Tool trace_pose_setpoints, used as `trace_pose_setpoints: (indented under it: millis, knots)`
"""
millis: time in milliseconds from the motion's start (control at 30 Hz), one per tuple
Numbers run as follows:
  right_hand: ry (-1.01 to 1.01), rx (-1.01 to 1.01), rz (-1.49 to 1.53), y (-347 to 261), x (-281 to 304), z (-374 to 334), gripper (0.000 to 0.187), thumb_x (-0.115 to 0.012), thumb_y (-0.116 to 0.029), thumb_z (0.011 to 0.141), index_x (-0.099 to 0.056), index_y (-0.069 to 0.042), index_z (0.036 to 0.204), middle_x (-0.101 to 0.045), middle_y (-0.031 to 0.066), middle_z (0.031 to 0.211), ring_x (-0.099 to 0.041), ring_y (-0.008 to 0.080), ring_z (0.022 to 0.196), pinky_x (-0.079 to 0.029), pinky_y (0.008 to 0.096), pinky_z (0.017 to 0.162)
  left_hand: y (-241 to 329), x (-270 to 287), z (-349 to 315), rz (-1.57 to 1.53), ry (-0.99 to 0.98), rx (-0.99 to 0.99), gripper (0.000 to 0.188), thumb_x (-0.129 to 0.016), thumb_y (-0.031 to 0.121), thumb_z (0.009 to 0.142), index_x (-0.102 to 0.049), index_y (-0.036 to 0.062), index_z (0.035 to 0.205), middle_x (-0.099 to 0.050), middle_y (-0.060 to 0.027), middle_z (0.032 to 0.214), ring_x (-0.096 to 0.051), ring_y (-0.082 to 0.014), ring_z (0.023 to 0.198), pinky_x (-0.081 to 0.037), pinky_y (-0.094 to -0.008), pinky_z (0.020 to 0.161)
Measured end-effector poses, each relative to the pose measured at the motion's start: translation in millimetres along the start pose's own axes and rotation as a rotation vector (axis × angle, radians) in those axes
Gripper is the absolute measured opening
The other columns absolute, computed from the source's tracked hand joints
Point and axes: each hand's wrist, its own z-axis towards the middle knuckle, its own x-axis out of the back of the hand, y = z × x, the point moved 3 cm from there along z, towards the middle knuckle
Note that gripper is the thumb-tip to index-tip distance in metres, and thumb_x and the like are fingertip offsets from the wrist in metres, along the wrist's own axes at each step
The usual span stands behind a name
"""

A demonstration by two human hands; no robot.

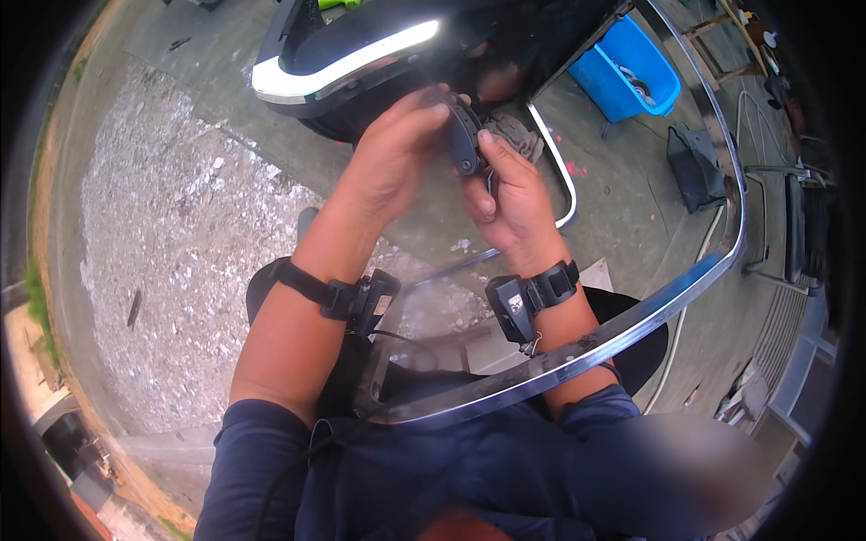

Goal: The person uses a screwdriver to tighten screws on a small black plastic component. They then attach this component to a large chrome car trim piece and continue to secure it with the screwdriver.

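a: how do the arms stand?

b: the left forearm (284,361) and right forearm (572,317) reach up and inward, a strap (307,283) round each. the right one passes below the metal rail (631,326).

a: and the fingers?

b: the left hand (397,153) closes on the upper end of the dark piece (464,142), thumb against it, other fingers mostly hidden. the right hand (516,194) pinches the lower end. the piece slants between them, near the black panel (379,32).

a: edges and room?

b: the panel's white band (352,74) runs just beyond the left hand. grey floor (622,194) lies between the right hand and the rail's right-hand curve; pale chips (171,243) spread left. farther off are a bag (696,167) and a blue bin (600,86).
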Motion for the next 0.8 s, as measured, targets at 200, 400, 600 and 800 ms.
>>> trace_pose_setpoints:
  millis: [200, 400, 600, 800]
  knots:
    - [-0.052, -0.013, 0.087, 8, -6, -3, 0.030, -0.053, -0.032, 0.103, -0.060, -0.004, 0.106, -0.067, 0.0103, 0.093, -0.045, 0.0084, 0.045, -0.035, 0.0212, 0.041, -1, 7, 2, 0.017, -0.106, 0.041, 0.040, -0.066, 0.020, 0.095, -0.053, 0.0024, 0.129, -0.067, -0.0135, 0.118, -0.065, -0.0174, 0.100, -0.050, -0.0301, 0.084]
    - [0.057, 0.529, -0.801, -1, -8, -5, 0.039, -0.056, -0.034, 0.101, -0.058, -0.001, 0.122, -0.066, 0.0065, 0.089, -0.047, 0.0070, 0.047, -0.036, 0.0215, 0.043, -1, 7, 4, 0.216, -0.057, -0.029, 0.037, -0.069, 0.021, 0.093, -0.058, 0.0012, 0.122, -0.068, -0.0127, 0.115, -0.065, -0.0166, 0.097, -0.051, -0.0278, 0.082]
    - [0.038, 0.061, -0.105, 8, -26, -13, 0.042, -0.046, -0.037, 0.104, -0.061, 0.000, 0.115, -0.062, 0.0060, 0.078, -0.045, 0.0094, 0.043, -0.033, 0.0232, 0.039, 1, 1, 0, -0.011, -0.039, 0.037, 0.038, -0.067, 0.021, 0.094, -0.057, -0.0004, 0.124, -0.066, -0.0170, 0.120, -0.065, -0.0217, 0.108, -0.052, -0.0338, 0.095]
    - [-0.107, -0.261, 0.493, 3, -23, -8, 0.054, -0.031, -0.045, 0.106, -0.063, -0.001, 0.111, -0.064, 0.0092, 0.078, -0.045, 0.0117, 0.042, -0.031, 0.0245, 0.038, 10, 1, 1, 0.004, -0.153, 0.022, 0.038, -0.064, 0.026, 0.097, -0.057, 0.0007, 0.124, -0.066, -0.0171, 0.119, -0.065, -0.0222, 0.108, -0.054, -0.0350, 0.091]
